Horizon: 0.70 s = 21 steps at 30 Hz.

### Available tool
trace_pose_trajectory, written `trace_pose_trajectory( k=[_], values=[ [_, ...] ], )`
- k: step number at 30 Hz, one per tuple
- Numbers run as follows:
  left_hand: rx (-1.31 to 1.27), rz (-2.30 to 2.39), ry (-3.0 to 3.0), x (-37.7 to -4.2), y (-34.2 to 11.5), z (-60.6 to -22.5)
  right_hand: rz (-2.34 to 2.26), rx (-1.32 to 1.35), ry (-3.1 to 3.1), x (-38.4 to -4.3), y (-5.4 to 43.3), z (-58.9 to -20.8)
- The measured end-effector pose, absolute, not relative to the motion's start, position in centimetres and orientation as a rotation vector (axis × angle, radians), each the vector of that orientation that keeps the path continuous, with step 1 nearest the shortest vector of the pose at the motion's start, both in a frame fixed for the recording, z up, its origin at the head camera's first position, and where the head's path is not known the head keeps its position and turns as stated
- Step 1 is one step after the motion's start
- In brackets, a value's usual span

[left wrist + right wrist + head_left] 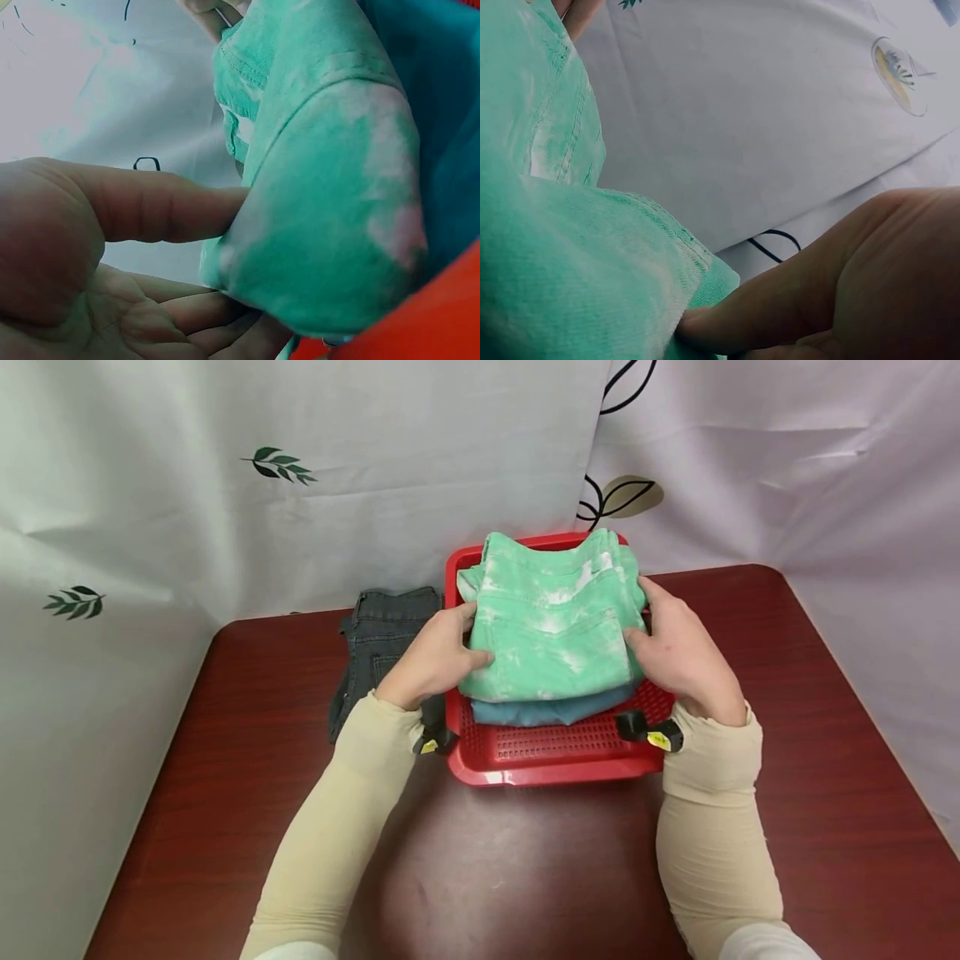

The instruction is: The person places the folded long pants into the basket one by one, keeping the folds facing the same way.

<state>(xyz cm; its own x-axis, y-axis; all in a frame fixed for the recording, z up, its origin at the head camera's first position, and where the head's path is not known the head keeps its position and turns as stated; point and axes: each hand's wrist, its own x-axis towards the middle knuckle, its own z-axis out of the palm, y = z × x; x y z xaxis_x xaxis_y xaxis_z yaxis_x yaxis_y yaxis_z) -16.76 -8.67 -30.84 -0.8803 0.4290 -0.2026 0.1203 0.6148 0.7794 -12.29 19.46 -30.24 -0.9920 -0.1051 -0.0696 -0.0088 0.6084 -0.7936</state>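
Folded green-and-white tie-dye jeans [551, 635] lie over a folded blue garment [555, 706] in the red plastic basket [555, 772]. My left hand [438, 652] holds the left edge of the green jeans, thumb on top. Seen from the left wrist, the thumb [172, 206] meets the fabric's edge while the other fingers reach under it. On the opposite side, my right hand [678, 643] grips the right edge, its thumb over the cloth. In the right wrist view that thumb [757, 307] presses into the green fabric; most other fingers are hidden.
Dark grey folded jeans [397, 618] lie left of the basket on the reddish-brown table [262, 710]. A pale curtain [420, 468] with leaf prints hangs right behind the table and along its sides.
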Motion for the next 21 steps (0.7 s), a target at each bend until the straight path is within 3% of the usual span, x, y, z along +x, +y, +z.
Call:
trace_pose_trajectory(
  k=[9, 21],
  values=[
    [0.424, 1.110, 2.439, -17.32, -8.68, -30.80, -1.362, -0.136, 2.638, -12.32, 19.73, -30.70],
    [0.398, 1.072, 2.417, -17.45, -8.54, -30.99, -1.065, -0.169, 2.660, -12.50, 19.79, -30.76]
  ],
)
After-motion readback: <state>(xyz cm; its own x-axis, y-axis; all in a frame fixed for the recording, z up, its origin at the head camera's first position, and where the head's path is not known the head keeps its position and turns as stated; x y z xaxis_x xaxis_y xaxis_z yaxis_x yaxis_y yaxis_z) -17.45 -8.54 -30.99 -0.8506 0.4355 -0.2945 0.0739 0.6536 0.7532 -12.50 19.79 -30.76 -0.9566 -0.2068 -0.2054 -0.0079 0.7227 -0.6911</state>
